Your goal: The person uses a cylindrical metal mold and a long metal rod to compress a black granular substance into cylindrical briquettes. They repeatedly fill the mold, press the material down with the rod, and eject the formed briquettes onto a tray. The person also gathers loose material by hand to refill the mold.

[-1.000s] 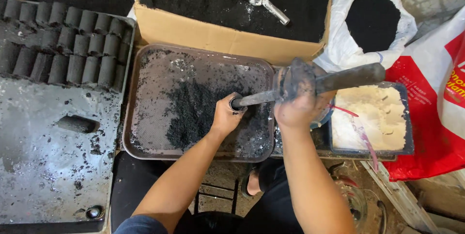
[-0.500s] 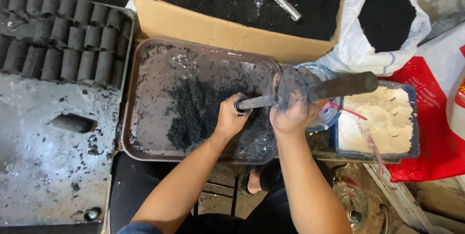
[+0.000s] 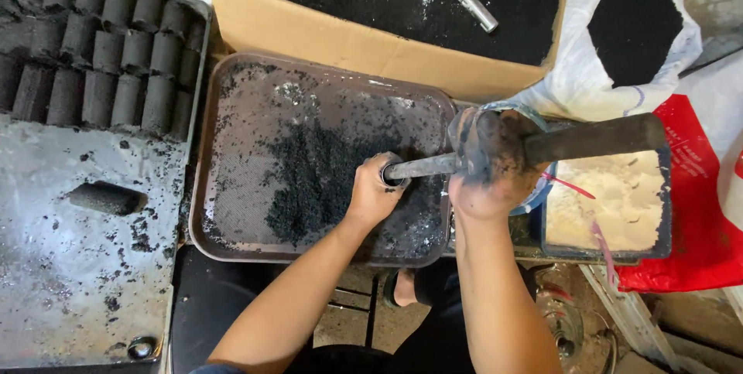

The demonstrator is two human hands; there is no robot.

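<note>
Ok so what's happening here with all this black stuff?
A person sits over a brown tray strewn with black powder. The left hand grips a small tube standing in the powder, while the soot-covered right hand holds a rod tool whose metal end goes into the tube's mouth. Finished black cylinders lie in rows to the left, and one more lies alone.

Even daylight, sharp, soft shadows
</note>
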